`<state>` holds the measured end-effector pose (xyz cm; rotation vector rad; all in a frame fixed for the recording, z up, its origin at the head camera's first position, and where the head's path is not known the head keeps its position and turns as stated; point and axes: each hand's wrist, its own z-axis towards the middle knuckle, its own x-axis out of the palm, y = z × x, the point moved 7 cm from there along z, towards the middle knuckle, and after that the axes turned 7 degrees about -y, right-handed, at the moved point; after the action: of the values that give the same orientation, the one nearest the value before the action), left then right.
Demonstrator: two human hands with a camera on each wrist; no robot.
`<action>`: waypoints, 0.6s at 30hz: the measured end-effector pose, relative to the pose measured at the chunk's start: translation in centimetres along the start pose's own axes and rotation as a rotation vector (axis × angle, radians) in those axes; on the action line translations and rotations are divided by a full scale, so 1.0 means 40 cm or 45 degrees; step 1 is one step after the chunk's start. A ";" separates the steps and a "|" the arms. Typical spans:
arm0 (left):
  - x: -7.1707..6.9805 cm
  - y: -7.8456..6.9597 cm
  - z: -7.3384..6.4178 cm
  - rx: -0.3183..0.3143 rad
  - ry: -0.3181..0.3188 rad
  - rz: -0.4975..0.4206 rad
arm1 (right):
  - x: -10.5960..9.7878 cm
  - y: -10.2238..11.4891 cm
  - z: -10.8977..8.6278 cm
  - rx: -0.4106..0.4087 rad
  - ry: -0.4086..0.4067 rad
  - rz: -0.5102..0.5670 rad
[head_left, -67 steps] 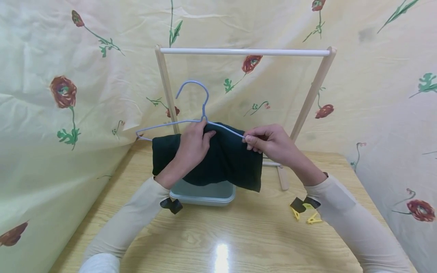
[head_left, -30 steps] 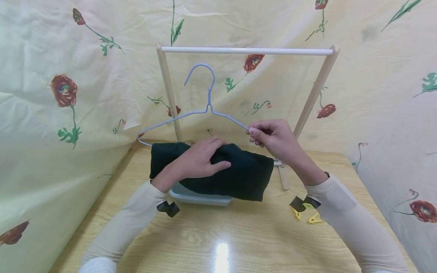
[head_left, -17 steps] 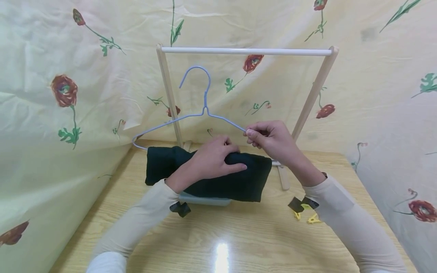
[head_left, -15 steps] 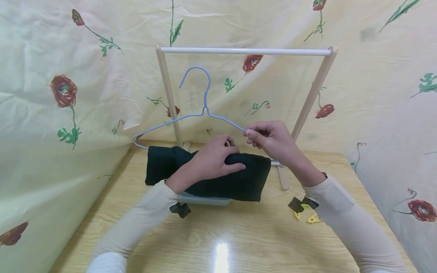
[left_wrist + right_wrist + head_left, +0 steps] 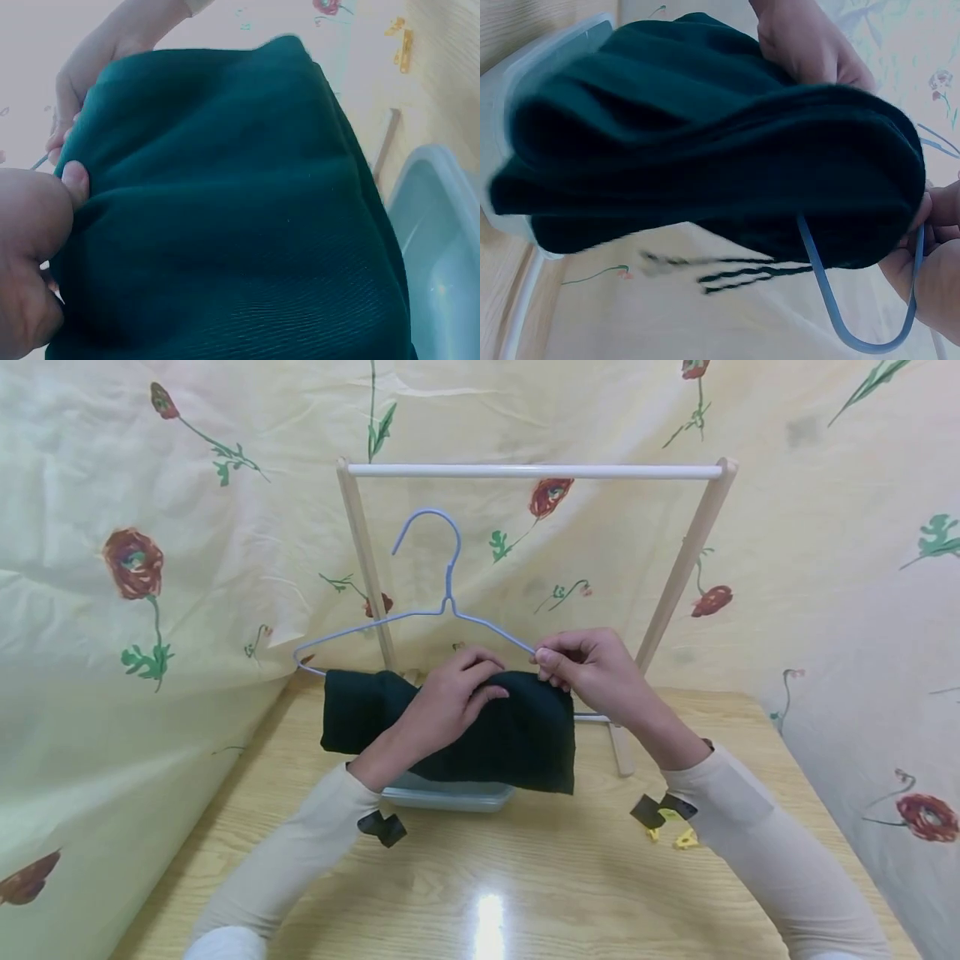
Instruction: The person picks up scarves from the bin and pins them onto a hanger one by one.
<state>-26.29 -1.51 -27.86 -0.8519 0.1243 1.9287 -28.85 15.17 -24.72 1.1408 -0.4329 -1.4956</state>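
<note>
While the wooden tabletop [image 5: 585, 893] bears a rack [image 5: 682, 564] with a white rail [image 5: 534, 471], the blue hanger [image 5: 448, 581] is held up before it, its hook not yet on the rail. The dark green cloth [image 5: 487, 735] looks largely in place: it hangs folded over the hanger's lower part, wire emerging from the fold in the right wrist view, above a basin [image 5: 450, 797]. Its top edge dips, so some straightening seems left. The left hand [image 5: 442, 697] pinches that edge between thumb and fingers; the right hand [image 5: 596, 672], apart from it, pinches the hanger's sloping arm, though whether it also grips the cloth's corner I cannot tell. Yellow clips [image 5: 686, 839] lie untouched, partly hidden by the right sleeve [image 5: 757, 827].
</note>
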 end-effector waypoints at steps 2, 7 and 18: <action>-0.015 0.009 0.002 -0.047 -0.042 0.008 | 0.002 -0.002 0.000 0.010 0.005 0.004; -0.050 0.031 0.009 -0.203 -0.149 0.056 | 0.005 -0.006 -0.001 0.034 0.016 0.004; -0.085 0.065 0.023 -0.350 -0.147 0.040 | 0.014 -0.019 -0.004 0.074 0.040 0.023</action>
<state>-27.95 -4.99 -25.79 -0.9187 -0.2019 2.0488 -29.07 14.95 -25.64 1.2016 -0.4665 -1.4560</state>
